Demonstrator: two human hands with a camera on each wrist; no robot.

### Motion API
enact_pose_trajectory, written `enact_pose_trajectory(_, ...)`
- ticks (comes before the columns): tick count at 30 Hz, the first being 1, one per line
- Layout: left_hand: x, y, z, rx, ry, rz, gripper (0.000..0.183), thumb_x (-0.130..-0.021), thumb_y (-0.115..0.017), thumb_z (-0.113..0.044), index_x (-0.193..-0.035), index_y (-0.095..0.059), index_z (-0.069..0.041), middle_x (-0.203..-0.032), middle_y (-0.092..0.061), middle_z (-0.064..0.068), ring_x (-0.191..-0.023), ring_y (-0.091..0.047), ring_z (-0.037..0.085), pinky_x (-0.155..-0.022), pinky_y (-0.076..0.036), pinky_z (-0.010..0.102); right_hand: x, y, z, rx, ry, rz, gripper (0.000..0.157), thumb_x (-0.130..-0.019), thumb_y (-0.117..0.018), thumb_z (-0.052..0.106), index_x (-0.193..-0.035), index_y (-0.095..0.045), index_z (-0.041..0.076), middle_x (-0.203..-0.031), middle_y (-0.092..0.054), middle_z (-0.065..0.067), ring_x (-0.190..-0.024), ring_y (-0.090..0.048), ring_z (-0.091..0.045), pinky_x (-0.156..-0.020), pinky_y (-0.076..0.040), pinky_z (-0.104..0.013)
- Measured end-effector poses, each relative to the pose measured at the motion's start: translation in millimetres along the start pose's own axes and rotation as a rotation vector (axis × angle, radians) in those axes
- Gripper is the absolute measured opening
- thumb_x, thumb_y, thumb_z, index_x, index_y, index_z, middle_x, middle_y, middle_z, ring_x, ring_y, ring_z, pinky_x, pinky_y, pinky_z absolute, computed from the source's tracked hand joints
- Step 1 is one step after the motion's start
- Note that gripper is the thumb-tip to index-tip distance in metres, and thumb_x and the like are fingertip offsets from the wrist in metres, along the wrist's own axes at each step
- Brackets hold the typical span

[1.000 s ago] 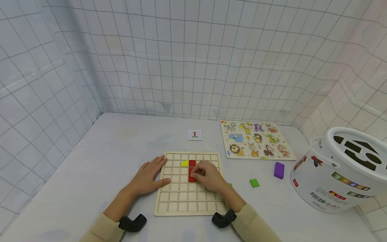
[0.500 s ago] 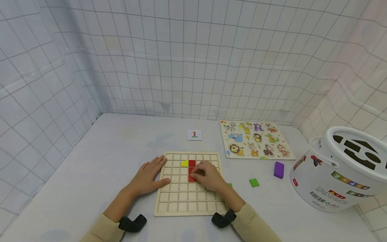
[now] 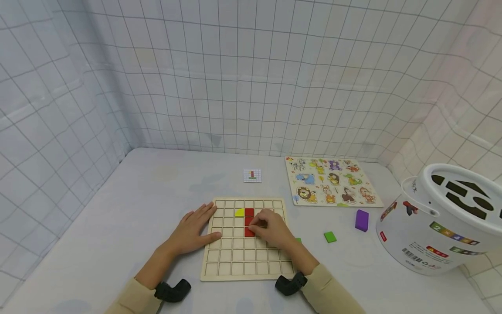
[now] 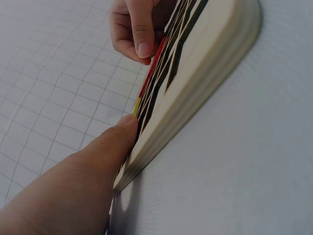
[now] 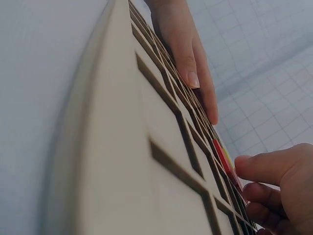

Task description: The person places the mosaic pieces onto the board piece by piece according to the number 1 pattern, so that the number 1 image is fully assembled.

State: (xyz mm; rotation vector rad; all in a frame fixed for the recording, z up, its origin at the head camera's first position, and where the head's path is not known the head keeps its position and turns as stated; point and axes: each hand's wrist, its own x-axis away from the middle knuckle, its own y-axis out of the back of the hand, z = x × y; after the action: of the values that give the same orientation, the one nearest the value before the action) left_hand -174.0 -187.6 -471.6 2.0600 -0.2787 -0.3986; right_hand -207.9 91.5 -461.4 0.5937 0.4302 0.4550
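Note:
A square wooden grid board (image 3: 231,267) lies on the table. Three red square tiles (image 3: 249,212) form a column in its cells, and a yellow tile with one rounded side (image 3: 239,213) sits left of the top one. My left hand (image 3: 192,230) lies with fingers spread at the board's left edge, thumb and fingertips on the border. My right hand (image 3: 271,227) is over the board's right half, fingers curled, thumb and fingertips right at the lowest red tile (image 3: 249,232). I cannot tell whether these fingers pinch anything. The right wrist view shows the right thumb (image 5: 254,166) close beside the red tiles.
A small pattern card (image 3: 252,175) lies beyond the board. An animal puzzle board (image 3: 333,181) is at the back right. To the right are a green tile (image 3: 330,237), a purple block (image 3: 362,220) and a white bucket (image 3: 435,226). Another green tile (image 3: 299,240) shows partly behind the right forearm.

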Motion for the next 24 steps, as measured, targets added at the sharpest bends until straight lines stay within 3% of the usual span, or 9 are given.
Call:
enact_pose_trajectory(10, 0.3, 1.6, -2.0, 0.003, 0.001, 0.0, 0.083, -0.09, -0.062, -0.052, -0.151, -0.034, -0.002, -0.157, -0.03, 0.014, -0.144, -0.024, 0.036, -0.111, -0.018, 0.059, 3, 8.4, 5, -0.03, -0.05, -0.006, 0.006, -0.09, -0.072, 0.014, -0.084, -0.071, 0.014, -0.082, -0.061, 0.009, -0.075, -0.054, -0.009, -0.067, -0.047, -0.025)
enact_pose_trajectory(24, 0.3, 1.9, -1.9, 0.001, -0.009, -0.007, 0.083, -0.09, -0.062, -0.051, -0.151, -0.034, -0.002, -0.156, -0.03, 0.015, -0.144, -0.025, 0.036, -0.111, -0.019, 0.06, 27, 32.2, 1, -0.025, -0.094, -0.052, 0.005, -0.091, -0.071, 0.014, -0.086, -0.071, 0.013, -0.081, -0.06, 0.008, -0.072, -0.051, -0.01, -0.063, -0.045, -0.025)
